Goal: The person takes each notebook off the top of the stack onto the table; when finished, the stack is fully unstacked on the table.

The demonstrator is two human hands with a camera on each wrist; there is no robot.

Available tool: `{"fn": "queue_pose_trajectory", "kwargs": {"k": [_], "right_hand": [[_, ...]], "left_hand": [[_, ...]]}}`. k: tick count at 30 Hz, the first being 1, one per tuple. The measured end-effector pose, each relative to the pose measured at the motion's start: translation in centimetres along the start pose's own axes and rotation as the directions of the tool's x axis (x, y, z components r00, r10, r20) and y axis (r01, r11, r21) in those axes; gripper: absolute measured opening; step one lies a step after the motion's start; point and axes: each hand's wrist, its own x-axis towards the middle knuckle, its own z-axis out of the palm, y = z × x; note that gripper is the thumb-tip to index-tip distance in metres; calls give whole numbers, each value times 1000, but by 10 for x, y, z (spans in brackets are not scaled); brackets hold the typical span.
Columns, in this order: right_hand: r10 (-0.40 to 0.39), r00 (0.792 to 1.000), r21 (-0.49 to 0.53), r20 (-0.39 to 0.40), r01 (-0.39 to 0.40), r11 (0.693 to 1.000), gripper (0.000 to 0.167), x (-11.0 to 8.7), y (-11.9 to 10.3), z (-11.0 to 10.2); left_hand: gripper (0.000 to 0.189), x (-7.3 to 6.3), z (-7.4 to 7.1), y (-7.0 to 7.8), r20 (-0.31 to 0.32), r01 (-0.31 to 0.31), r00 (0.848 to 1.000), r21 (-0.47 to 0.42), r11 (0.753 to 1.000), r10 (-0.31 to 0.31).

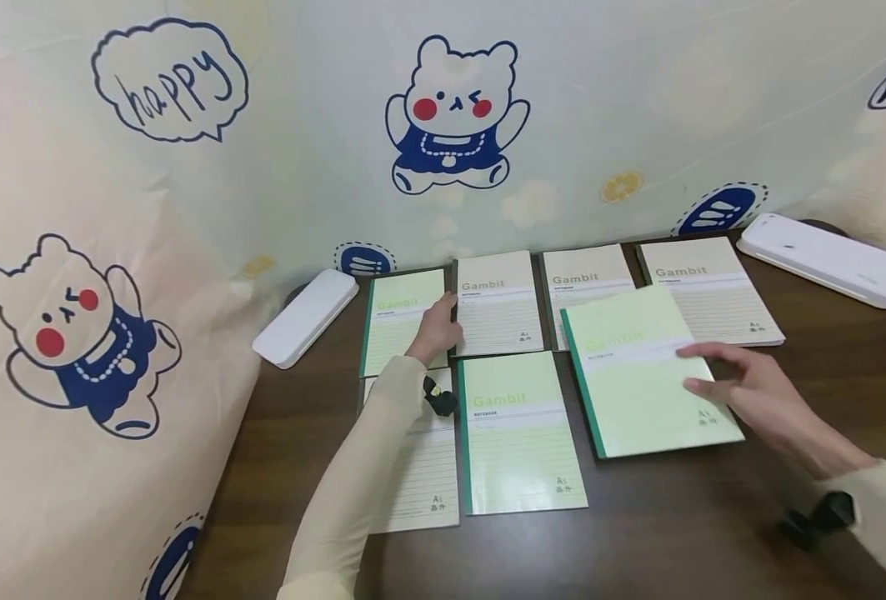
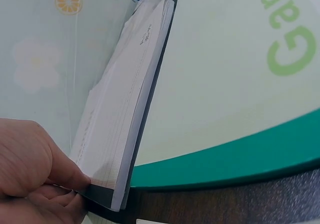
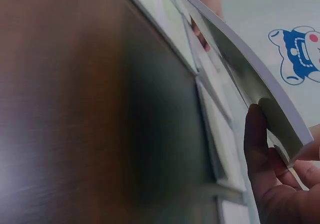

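My right hand (image 1: 758,396) grips the right edge of a pale green Gambit notebook (image 1: 653,400) with a dark green spine. In the right wrist view the bent notebook (image 3: 250,48) is off the table, its underside showing, with fingers beneath it. My left hand (image 1: 437,327) is at the left edge of a white Gambit notebook (image 1: 498,308) in the back row. The left wrist view shows thumb and fingers pinching that notebook's black spine (image 2: 102,195). Below the left hand lies another pale green notebook (image 1: 521,450), flat on the table.
A green notebook (image 1: 397,312) stands at the back row's left end; two white ones, a middle notebook (image 1: 588,267) and a right notebook (image 1: 713,300), lie further right. My left sleeve crosses a front white notebook (image 1: 427,475). White cases, left (image 1: 307,317) and right (image 1: 825,258), flank them.
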Motion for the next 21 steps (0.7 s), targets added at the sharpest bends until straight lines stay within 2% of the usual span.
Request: {"fn": "queue_pose_trajectory", "kwargs": {"k": [4, 9, 18, 21], "right_hand": [[37, 999, 25, 4, -38, 999, 60, -26, 21, 1], [17, 1000, 11, -10, -17, 1000, 55, -44, 38, 11], [-6, 1000, 53, -8, 6, 999, 52, -46, 42, 31], [-54, 998, 64, -27, 56, 996, 53, -45, 40, 36]], "left_hand": [[71, -1, -1, 1, 8, 7, 1000, 3, 1000, -7], [71, -2, -1, 4, 7, 15, 1000, -1, 1000, -15], [69, -3, -1, 6, 16, 18, 1000, 22, 1000, -18], [70, -4, -2, 8, 12, 20, 1000, 16, 1000, -20]]}}
